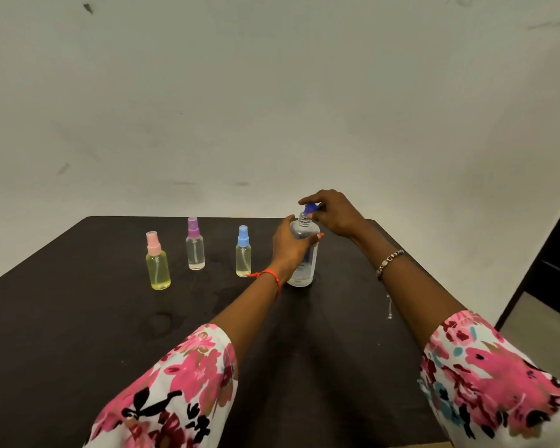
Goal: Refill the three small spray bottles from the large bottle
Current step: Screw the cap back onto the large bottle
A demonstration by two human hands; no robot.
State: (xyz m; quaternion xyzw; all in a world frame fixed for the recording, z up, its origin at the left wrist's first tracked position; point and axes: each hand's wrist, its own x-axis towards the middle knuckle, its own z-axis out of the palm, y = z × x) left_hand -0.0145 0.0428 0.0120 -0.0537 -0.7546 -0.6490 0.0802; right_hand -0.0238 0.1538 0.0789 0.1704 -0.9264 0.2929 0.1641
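The large clear bottle point(305, 266) stands upright on the dark table point(78, 318), far right of centre. My left hand point(288, 244) grips its body. Its threaded neck is bare, and my right hand point(332, 211) pinches the blue cap point(311, 208) just above that neck. To the left stand three small spray bottles, all capped: one with a pink top point(157, 261) and yellow liquid, one with a purple top point(195, 244) and clear liquid, one with a blue top point(243, 252) and pale liquid.
A pale wall rises behind the table's far edge. Faint wet rings and smears mark the tabletop around point(157, 321), and a few drops lie near its right edge point(389, 305). A dark door frame point(550, 260) stands at the right.
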